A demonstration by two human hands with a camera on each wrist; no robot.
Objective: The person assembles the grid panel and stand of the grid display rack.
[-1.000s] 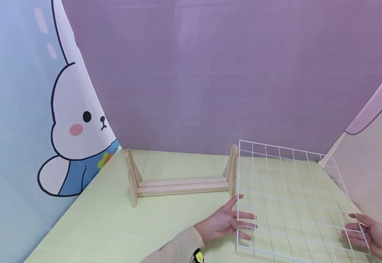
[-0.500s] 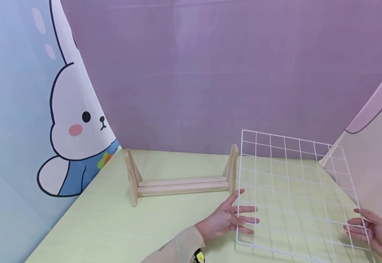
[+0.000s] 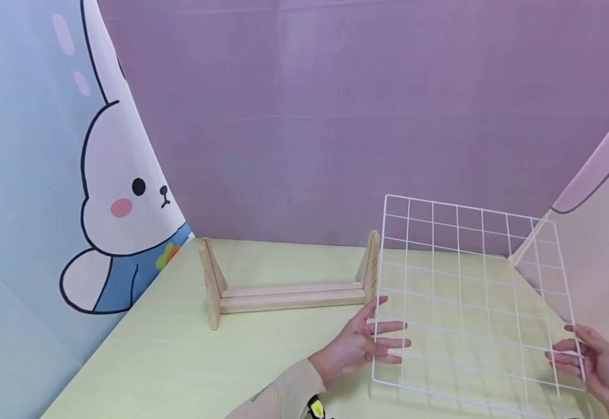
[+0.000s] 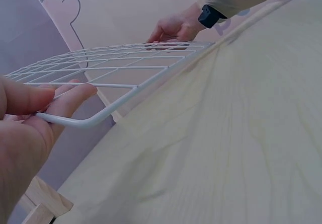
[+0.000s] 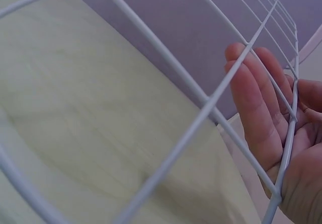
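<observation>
The white wire grid panel [image 3: 472, 302] is lifted off the table [image 3: 178, 361] at its right side, far edge tilted up — not yet brought to the wooden stand [image 3: 288, 291] near the table's back edge. The left hand [image 3: 359, 349] pinches its left edge between thumb and fingers, and the right hand [image 3: 594, 366] holds the right edge — fingers nearly straight beneath, thumb over the wire.

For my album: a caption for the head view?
Two hands hold a white wire grid tilted above a table.
</observation>
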